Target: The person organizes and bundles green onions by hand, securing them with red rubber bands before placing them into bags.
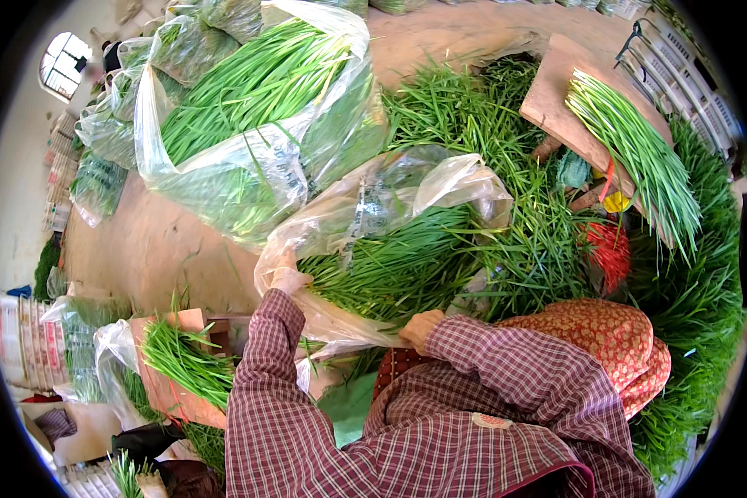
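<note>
A clear plastic bag lies spread open in front of me, partly filled with garlic chives. At the bag's left edge, my left hand is closed on the plastic; its fingertips are partly hidden by the film. Closer to my lap, my right hand grips the bag's near rim with curled fingers. Beyond it stands a fuller clear plastic bag, its top open, packed with chive bundles lying lengthwise.
Loose chives are heaped behind and right of the bag. A tilted wooden board bears a chive bundle, above red ties. At lower left, another board carries chives. Filled bags line the far left.
</note>
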`<state>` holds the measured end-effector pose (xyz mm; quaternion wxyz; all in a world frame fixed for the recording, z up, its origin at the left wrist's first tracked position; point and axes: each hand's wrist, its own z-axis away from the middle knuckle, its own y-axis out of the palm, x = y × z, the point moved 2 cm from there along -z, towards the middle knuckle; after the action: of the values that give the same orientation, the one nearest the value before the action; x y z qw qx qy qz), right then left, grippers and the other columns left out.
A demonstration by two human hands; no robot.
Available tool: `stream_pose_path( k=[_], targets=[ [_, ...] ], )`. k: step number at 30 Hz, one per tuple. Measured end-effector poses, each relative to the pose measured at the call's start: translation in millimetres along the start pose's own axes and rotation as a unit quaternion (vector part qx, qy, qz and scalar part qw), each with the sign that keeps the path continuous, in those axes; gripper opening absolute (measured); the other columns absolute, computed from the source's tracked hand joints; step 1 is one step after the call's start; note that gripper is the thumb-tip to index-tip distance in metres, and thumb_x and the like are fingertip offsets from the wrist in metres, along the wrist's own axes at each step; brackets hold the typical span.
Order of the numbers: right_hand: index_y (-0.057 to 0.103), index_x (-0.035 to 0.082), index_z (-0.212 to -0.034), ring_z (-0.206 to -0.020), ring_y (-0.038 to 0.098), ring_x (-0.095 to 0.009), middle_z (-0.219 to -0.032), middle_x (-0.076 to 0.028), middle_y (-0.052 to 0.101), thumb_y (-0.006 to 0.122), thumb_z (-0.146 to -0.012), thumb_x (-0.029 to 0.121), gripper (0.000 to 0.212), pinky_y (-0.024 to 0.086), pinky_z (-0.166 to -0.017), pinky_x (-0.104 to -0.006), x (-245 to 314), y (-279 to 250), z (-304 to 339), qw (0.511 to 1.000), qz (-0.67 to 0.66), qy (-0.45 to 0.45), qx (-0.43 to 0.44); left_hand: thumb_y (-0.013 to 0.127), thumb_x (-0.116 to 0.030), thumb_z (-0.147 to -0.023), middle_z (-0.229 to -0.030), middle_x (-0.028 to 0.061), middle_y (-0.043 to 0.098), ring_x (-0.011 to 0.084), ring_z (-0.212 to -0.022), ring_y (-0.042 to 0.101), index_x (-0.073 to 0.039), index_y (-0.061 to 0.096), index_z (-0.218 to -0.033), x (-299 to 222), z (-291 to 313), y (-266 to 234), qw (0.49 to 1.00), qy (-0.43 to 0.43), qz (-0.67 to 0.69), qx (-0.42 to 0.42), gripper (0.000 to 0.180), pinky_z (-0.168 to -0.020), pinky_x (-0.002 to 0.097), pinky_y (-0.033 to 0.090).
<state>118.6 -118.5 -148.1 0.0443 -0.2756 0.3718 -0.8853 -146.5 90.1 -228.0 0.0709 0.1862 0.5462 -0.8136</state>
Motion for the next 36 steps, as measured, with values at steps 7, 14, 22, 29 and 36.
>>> stream_pose_path(
  k=[7, 14, 22, 29, 36],
  targets=[
    [0.067, 0.012, -0.089, -0.077, 0.063, -0.024, -0.087, -0.007, 0.066, 0.065, -0.073, 0.008, 0.016, 0.05, -0.06, -0.0378, 2.5, 9.6, -10.9, 0.998, -0.014, 0.02, 0.063, 0.077, -0.014, -0.052, -0.133, 0.0233, 0.04, 0.0348, -0.126, 0.036, 0.0, 0.033, -0.136, 14.2, -5.9, 12.8, 0.999, 0.013, 0.005, -0.039, 0.096, -0.105, 0.034, 0.031],
    [0.064, 0.014, -0.079, -0.06, 0.058, -0.024, -0.073, -0.007, 0.063, 0.065, -0.076, 0.007, 0.007, 0.042, -0.048, -0.0396, -3.9, 27.4, -12.9, 0.998, -0.009, 0.003, 0.055, 0.073, -0.009, -0.059, -0.135, 0.0251, 0.036, 0.0405, -0.118, 0.041, -0.003, 0.037, -0.134, -29.6, 21.3, 16.6, 0.988, 0.062, -0.118, -0.074, 0.083, -0.099, 0.0387, 0.039],
    [0.065, 0.01, -0.085, -0.058, 0.058, -0.023, -0.069, -0.01, 0.062, 0.063, -0.079, 0.006, 0.008, 0.044, -0.045, -0.037, -17.8, 27.5, -5.6, 0.998, -0.022, 0.05, -0.023, 0.076, -0.014, -0.058, -0.117, 0.022, 0.054, 0.0311, -0.099, 0.057, -0.004, 0.041, -0.132, -15.7, -18.9, 25.7, 0.978, -0.136, 0.108, 0.113, 0.082, -0.089, 0.0342, 0.044],
    [0.067, 0.01, -0.093, -0.063, 0.06, -0.023, -0.076, -0.009, 0.064, 0.06, -0.082, 0.011, 0.013, 0.047, -0.05, -0.0372, -10.9, 39.5, -18.7, 0.998, -0.02, 0.008, -0.062, 0.078, -0.016, -0.058, -0.113, 0.0171, 0.059, 0.0269, -0.095, 0.059, 0.002, 0.049, -0.125, 55.2, -36.6, 28.5, 0.982, -0.089, 0.01, 0.168, 0.074, -0.089, 0.0338, 0.044],
    [0.068, 0.009, -0.09, -0.062, 0.058, -0.021, -0.079, -0.01, 0.066, 0.06, -0.086, 0.014, 0.011, 0.049, -0.053, -0.0373, -40.0, 70.4, -21.8, 0.997, 0.0, 0.002, 0.08, 0.072, 0.003, -0.061, -0.113, 0.0115, 0.058, 0.0229, -0.099, 0.056, 0.0, 0.041, -0.13, -25.2, 52.5, 47.1, 0.88, -0.037, 0.43, 0.197, 0.076, -0.089, 0.0304, 0.044]
  ],
)
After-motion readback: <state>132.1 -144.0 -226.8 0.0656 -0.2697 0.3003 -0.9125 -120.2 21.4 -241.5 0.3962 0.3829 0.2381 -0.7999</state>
